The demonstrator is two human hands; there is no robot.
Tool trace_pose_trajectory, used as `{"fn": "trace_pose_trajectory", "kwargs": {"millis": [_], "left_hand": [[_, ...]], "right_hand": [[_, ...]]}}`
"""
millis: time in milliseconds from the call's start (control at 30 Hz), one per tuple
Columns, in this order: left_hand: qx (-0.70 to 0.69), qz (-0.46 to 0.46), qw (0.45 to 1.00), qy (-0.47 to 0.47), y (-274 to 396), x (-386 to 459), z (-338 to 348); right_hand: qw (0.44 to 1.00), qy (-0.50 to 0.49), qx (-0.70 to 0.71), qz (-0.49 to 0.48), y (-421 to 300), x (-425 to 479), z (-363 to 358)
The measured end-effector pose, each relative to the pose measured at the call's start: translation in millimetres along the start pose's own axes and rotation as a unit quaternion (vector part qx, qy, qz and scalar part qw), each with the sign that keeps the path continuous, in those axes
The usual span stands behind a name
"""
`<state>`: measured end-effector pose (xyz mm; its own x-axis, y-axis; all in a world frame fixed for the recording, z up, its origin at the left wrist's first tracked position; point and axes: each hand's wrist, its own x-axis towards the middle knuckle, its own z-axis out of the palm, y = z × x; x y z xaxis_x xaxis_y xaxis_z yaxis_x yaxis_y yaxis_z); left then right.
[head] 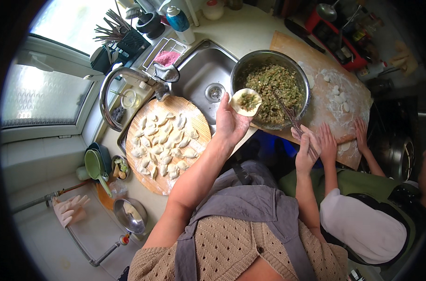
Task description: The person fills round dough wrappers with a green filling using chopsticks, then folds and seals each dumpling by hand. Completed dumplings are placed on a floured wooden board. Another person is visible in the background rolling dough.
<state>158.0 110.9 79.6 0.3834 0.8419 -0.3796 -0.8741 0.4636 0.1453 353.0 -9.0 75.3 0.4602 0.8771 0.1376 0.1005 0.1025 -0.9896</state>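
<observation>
On the fingers of my left hand (pixel 232 121) lies a round dumpling wrapper (pixel 246 102) with green filling in its middle, beside the near left rim of a steel bowl (pixel 305 105). That bowl holds a chopped green and brown filling (pixel 274 86). My right hand (pixel 307 142) grips dark chopsticks (pixel 286 109), whose tips reach into the filling. Left of my left forearm, many folded dumplings (pixel 167 140) sit on a floured round wooden board (pixel 195 117), which partly covers the sink.
A co-worker's hands (pixel 328 140) press a rolling pin (pixel 345 138) on a floured wooden board (pixel 325 119) at the right, with dough pieces (pixel 337 93). The steel sink (pixel 213 66) and curved faucet (pixel 106 95) lie beyond. A metal bowl (pixel 130 214) stands at lower left.
</observation>
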Motion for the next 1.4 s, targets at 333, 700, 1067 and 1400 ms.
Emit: {"fn": "trace_pose_trajectory", "kwargs": {"millis": [333,700,1067,1400], "left_hand": [[0.002,-0.070,0.997,-0.044,12,-30,0],[0.014,-0.052,0.998,-0.018,25,-43,-13],[-0.015,-0.007,0.999,0.033,42,-48,-35],[0.020,-0.051,0.995,0.081,17,-45,-74]], "right_hand": [[0.903,-0.132,-0.321,-0.255,3,38,13],[0.897,-0.189,-0.323,-0.235,-6,45,16],[0.999,-0.029,-0.026,0.012,-22,25,-17],[0.982,-0.141,-0.099,0.079,-4,44,2]]}}
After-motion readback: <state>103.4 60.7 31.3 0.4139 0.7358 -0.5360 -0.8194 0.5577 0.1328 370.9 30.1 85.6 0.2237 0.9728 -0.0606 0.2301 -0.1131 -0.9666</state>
